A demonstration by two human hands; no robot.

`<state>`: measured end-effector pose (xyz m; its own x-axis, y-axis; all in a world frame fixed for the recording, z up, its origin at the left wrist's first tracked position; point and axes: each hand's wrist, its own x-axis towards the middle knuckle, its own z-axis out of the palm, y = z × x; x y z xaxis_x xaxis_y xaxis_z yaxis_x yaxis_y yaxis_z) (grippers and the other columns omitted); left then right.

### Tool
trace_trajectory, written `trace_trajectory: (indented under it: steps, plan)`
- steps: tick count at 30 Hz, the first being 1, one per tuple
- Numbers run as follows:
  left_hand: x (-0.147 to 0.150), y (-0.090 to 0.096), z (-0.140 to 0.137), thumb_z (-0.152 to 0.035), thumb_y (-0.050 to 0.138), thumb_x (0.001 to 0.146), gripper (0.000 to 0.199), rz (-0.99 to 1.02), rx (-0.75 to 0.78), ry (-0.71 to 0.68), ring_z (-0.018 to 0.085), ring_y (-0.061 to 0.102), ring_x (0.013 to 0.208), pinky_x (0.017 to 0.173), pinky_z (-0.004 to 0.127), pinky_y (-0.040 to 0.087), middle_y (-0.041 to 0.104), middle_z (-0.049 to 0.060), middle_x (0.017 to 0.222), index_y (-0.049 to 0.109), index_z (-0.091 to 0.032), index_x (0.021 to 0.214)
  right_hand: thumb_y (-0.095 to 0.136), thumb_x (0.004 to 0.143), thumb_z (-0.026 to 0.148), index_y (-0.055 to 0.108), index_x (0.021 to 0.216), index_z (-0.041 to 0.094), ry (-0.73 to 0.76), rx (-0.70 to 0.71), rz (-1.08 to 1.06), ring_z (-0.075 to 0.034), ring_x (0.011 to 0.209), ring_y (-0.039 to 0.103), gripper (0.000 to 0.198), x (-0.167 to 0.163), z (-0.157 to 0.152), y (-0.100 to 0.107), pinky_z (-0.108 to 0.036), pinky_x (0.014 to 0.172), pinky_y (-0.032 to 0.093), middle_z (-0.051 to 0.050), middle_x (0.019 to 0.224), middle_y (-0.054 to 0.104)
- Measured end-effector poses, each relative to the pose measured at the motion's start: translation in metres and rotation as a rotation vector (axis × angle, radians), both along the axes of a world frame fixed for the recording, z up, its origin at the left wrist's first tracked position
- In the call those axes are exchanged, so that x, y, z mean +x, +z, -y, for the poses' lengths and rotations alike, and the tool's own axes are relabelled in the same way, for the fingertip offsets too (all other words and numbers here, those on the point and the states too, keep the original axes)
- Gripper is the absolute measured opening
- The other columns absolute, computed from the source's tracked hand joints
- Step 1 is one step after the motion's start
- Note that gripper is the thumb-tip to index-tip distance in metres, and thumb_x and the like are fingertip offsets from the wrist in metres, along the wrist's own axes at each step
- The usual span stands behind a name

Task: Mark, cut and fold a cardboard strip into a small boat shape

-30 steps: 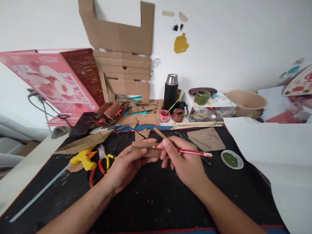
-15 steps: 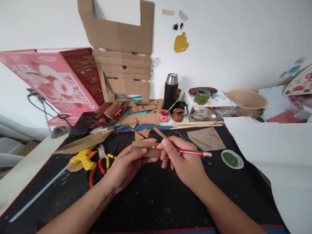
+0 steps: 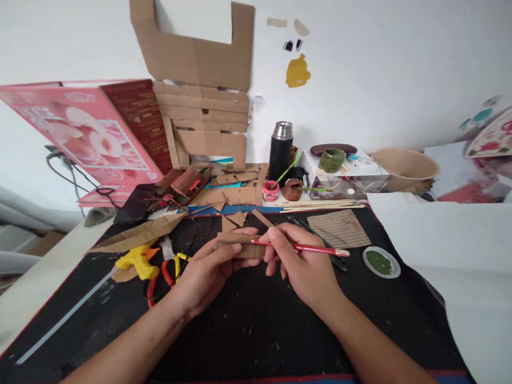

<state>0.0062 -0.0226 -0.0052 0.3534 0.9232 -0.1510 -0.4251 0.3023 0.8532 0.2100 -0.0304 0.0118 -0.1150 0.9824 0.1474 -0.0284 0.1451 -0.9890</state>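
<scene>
A small strip of brown cardboard [image 3: 248, 249] lies across the fingers of my left hand [image 3: 216, 261], with the thumb pressed on its top. My right hand [image 3: 298, 258] pinches a red pencil [image 3: 312, 248], whose tip touches the cardboard near its middle. The pencil's other end points right and looks whitish. Some right-hand fingers curl below, close to the strip's right end. Just beyond both hands lie loose cardboard scraps [image 3: 230, 221].
Left on the black mat [image 3: 256, 336] are a yellow glue gun [image 3: 139, 260] and red-handled pliers [image 3: 163, 280]. A ridged cardboard piece [image 3: 340, 228] and a lid of green paint [image 3: 382, 262] lie right. Paint jars [image 3: 293, 189] and a black thermos [image 3: 280, 152] stand behind.
Almost nothing differs. The view has shifted very slightly; both hands keep their hold on the cardboard and the pencil, and the pencil tip stays at about the same spot.
</scene>
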Motion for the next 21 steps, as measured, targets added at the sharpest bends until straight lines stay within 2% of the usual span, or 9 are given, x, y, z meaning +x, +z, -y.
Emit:
trace_trajectory:
  steps: [12, 21]
  plan:
    - [0.0016, 0.0007, -0.0003, -0.028, 0.082, 0.094, 0.031, 0.005, 0.0, 0.006, 0.029, 0.08, 0.11, 0.096, 0.037, 0.066, 0.084, 0.014, 0.123, 0.087, -0.019, 0.123, 0.062, 0.11, 0.053, 0.075, 0.092, 0.019, 0.009, 0.042, 0.047, -0.011, 0.05, 0.069, 0.041, -0.0006, 0.0006, 0.003, -0.02, 0.042, 0.043, 0.001, 0.068, 0.069]
    - [0.0006, 0.0001, -0.0008, -0.026, 0.081, 0.096, 0.031, 0.037, -0.026, 0.009, 0.032, 0.078, 0.119, 0.099, 0.039, 0.066, 0.083, 0.016, 0.128, 0.086, -0.016, 0.125, 0.064, 0.11, 0.053, 0.075, 0.09, 0.018, -0.038, 0.055, -0.064, -0.011, 0.048, 0.068, 0.042, -0.0004, 0.0026, 0.0031, -0.02, 0.043, 0.044, 0.001, 0.067, 0.069]
